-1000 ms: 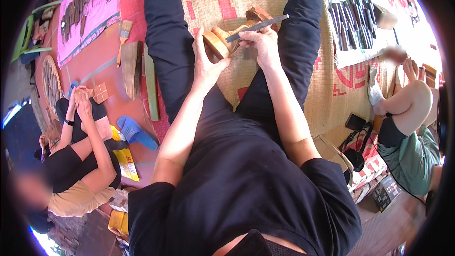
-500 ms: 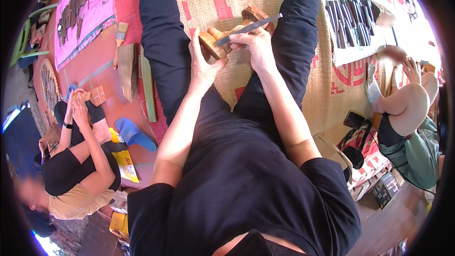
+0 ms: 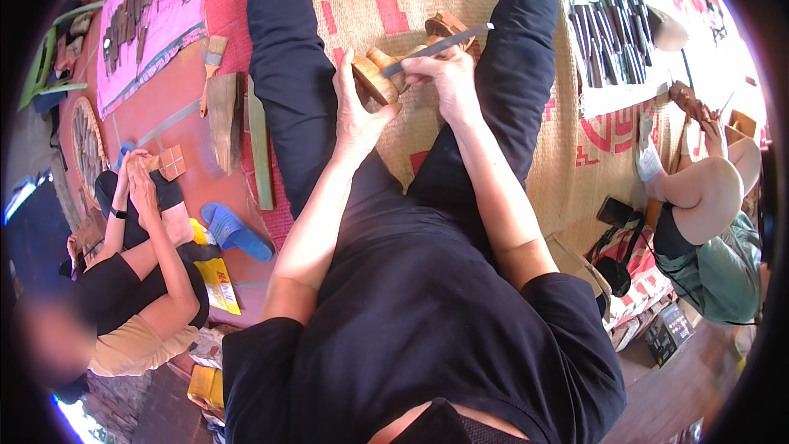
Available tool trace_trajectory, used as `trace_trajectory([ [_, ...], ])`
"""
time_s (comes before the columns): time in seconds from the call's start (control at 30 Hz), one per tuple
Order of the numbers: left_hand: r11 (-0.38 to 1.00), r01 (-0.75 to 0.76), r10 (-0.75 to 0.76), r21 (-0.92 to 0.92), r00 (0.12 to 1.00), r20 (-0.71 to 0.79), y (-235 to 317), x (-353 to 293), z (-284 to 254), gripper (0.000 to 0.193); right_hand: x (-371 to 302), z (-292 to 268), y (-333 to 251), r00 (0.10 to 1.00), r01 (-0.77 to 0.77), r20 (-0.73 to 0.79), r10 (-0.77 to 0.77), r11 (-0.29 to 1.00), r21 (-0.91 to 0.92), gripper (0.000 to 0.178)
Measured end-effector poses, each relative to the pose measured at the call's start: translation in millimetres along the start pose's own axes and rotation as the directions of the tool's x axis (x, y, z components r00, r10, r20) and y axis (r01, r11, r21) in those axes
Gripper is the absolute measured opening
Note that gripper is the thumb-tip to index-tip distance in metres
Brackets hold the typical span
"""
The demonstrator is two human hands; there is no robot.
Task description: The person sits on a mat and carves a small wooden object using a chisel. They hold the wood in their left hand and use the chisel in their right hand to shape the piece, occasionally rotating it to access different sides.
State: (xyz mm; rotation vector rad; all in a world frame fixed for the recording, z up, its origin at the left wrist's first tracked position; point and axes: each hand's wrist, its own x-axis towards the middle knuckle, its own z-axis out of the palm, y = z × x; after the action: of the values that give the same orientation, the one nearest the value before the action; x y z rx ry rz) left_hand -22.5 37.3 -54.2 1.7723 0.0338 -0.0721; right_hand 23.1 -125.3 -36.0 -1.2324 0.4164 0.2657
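A turned wooden piece (image 3: 376, 82) with a round disc at its near-left end and a narrower middle lies between my thighs. My left hand (image 3: 362, 123) is closed around the disc end, thumb on one side and fingers on the other. Pinched in my right hand (image 3: 452, 86) is a flat grey metal tool (image 3: 472, 34), like a file or a chisel. Its lower-left end rests against the wood beside the disc, and its other end points up to the right. The far end of the wood (image 3: 449, 25) shows beyond the tool; the part between is partly hidden by my right hand.
A woven mat (image 3: 362, 0) lies under my legs. To the left are a brush (image 3: 214, 57), a wood block (image 3: 224, 123) and blue sandals (image 3: 234, 230). Rows of dark-handled tools (image 3: 608, 25) lie at upper right. People sit on both sides, working with their hands.
My hands, the wooden piece and the tool appear slightly lower and to the right, with the whole view shifted a little. My grips look the same. The person at right has shifted their hands.
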Motion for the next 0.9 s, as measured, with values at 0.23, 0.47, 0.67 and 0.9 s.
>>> trace_trajectory([
  [0.23, 0.999, 0.007, -0.007, 0.04, 1.0, -0.002, 6.4, -1.5, -0.6, 0.109, -2.6, 3.6, -0.1, 1.0, 0.017, 0.016, -0.019, 0.993, 0.115, 0.013],
  [0.47, 0.998, -0.032, 0.032, 0.061, 0.999, -0.001, 4.0, -1.7, 1.2, 0.109, 0.1, 0.0, -6.4, 0.997, 0.044, -0.055, -0.047, 0.998, -0.044, 0.012],
  [0.67, 0.999, -0.01, 0.01, 0.051, 1.0, -0.006, 8.5, -2.9, 0.9, 0.109, -4.3, 5.4, -6.2, 0.999, -0.018, 0.031, 0.018, 1.0, -0.006, 0.011],
  [0.9, 0.999, -0.016, 0.017, 0.03, 1.0, -0.005, 4.7, -2.1, 1.0, 0.108, -1.5, 0.2, -8.9, 0.999, 0.038, -0.029, -0.04, 0.998, -0.056, 0.013],
])
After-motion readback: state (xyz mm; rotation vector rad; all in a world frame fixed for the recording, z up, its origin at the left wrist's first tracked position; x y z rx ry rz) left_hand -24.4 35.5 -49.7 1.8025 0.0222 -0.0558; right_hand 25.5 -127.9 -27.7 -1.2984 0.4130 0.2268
